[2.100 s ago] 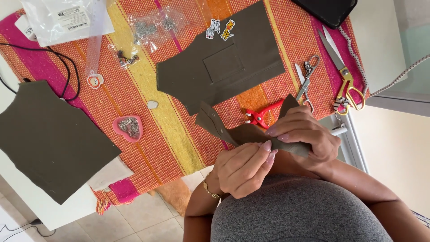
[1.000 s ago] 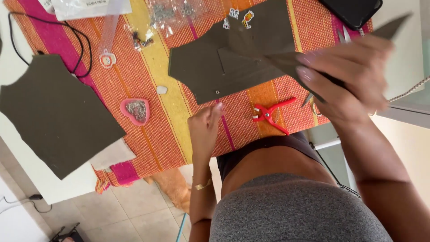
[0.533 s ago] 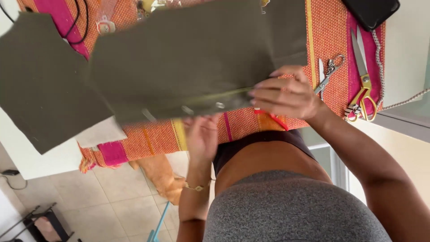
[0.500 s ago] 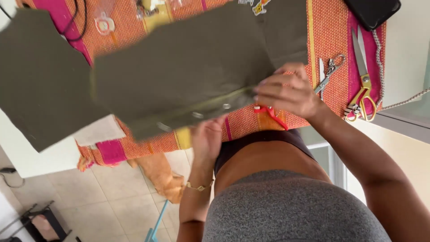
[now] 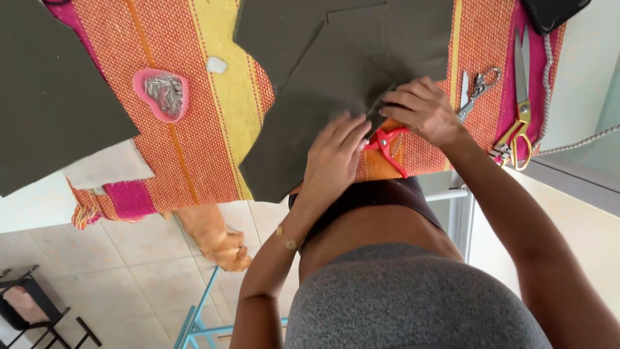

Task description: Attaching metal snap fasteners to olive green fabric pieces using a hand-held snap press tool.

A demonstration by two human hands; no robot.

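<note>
A large dark cloth panel [image 5: 51,97] is lying at the far left, partly over the striped mat [image 5: 200,129]. At 3 o'clock from it, a pink heart-shaped dish [image 5: 161,95] is holding small metal pins. Below the table edge, at 6 o'clock from the dish, an orange animal [image 5: 213,236] is lying on the tiled floor.

The dark fabric piece [image 5: 310,110] is lying across the middle of the mat, overlapping another dark piece [image 5: 400,32] at 1 o'clock. The left hand [image 5: 332,158] is pressing flat on the near edge of the fabric piece, fingers spread. Red snips [image 5: 386,143] are lying just at 3 o'clock from it. The right hand [image 5: 423,110] is pinching a fold of the fabric piece between fingertips. Gold-handled scissors [image 5: 520,103] are resting at 3 o'clock, well apart.
</note>
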